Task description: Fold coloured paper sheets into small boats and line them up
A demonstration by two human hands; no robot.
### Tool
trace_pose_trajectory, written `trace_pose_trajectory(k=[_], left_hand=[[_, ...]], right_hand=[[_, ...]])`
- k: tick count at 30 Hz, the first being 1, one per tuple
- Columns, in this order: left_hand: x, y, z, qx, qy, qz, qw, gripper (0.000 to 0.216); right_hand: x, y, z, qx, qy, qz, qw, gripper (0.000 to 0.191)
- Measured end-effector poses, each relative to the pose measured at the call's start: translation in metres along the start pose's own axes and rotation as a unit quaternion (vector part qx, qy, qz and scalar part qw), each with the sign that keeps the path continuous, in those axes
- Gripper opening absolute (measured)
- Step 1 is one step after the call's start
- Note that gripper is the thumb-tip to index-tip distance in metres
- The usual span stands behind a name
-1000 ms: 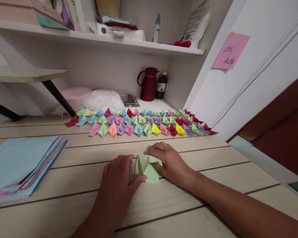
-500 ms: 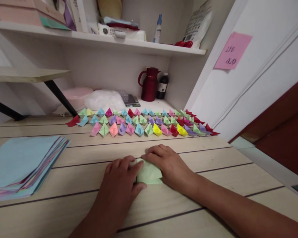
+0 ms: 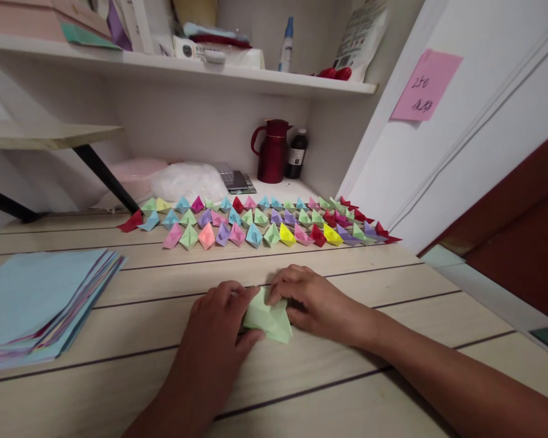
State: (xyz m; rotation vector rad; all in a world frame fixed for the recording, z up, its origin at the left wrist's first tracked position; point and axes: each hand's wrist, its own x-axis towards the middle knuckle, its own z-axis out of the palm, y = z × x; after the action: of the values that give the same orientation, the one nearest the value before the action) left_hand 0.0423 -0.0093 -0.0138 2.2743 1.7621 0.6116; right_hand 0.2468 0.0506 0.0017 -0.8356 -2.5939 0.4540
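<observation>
A light green folded paper lies on the pale wooden table between my hands. My left hand grips its left side, thumb under the near edge and fingers curled on top. My right hand pinches the paper's upper right part with bent fingers. Beyond the hands, several small folded paper boats in many colours stand in rows across the table.
A stack of coloured paper sheets, light blue on top, lies at the left. A dark red jug and a dark bottle stand at the back under a shelf. A pink note sticks on the white wall at right.
The green paper was pressed flat half a second ago; now its near corner is lifted and both hands pinch it. The hands shifted slightly left.
</observation>
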Motion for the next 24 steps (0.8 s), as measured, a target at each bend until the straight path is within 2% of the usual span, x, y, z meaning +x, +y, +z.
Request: trace_pose_trajectory(k=[5,10,15,20,24], left_hand=[[0.000,0.001,-0.004,0.012,-0.024,0.038,0.999,0.029],[-0.001,-0.002,-0.011,0.034,-0.054,0.066,0.996,0.033],[-0.002,-0.003,-0.011,0.024,-0.050,0.056,0.997,0.030],[0.000,0.002,-0.011,0.014,-0.043,0.040,0.998,0.022],[0.000,0.005,-0.012,0.022,-0.049,-0.006,0.999,0.023]], right_hand=[[-0.002,0.002,-0.009,0.029,-0.024,-0.010,0.999,0.036],[-0.005,0.007,-0.016,0.042,-0.046,-0.012,0.998,0.023],[-0.005,0.013,-0.011,0.042,-0.017,0.002,0.999,0.006],[0.000,0.011,-0.001,0.006,0.010,0.047,0.999,0.011],[0.002,0.007,0.004,-0.035,0.014,0.065,0.997,0.017]])
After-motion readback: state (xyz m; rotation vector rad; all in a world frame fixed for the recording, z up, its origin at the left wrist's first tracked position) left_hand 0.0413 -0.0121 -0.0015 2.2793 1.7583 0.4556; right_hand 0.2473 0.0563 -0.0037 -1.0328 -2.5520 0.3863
